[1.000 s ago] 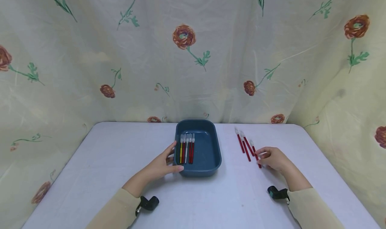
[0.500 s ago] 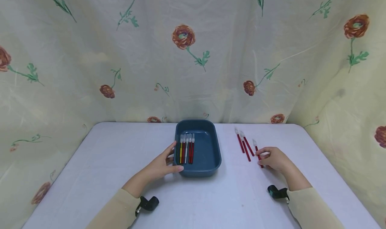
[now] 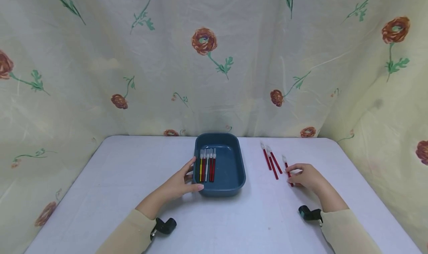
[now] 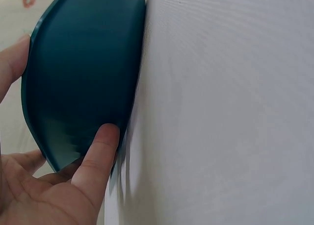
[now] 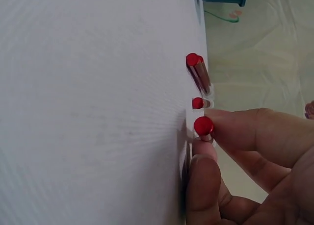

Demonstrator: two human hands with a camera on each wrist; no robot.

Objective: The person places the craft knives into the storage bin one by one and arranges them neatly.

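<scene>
On the table stands a dark blue plastic tray (image 3: 240, 161). Along its left side lies a row of slim sticks (image 3: 207, 168) with clear caps, mostly red, one yellow and one silvery. My left hand (image 3: 180, 181) rests against the tray's left front corner, fingers spread along the side and thumb at the front; the left wrist view shows them touching the tray's outer wall (image 4: 83, 63). My right hand (image 3: 305, 178) pinches a slim red stick with a clear cap (image 3: 286, 163) between thumb and finger, near its lower end. In the right wrist view its red end (image 5: 203, 126) faces the camera.
Left of the right hand lie several more red capped sticks (image 3: 273, 165), close together and slanted. A flowered curtain (image 3: 214, 79) hangs behind the white table (image 3: 247, 224) and on both sides. Black camera mounts sit on both wrists.
My right hand has shifted the pinched red stick slightly to the right, away from the other loose sticks. The left hand and the tray have stayed in place.
</scene>
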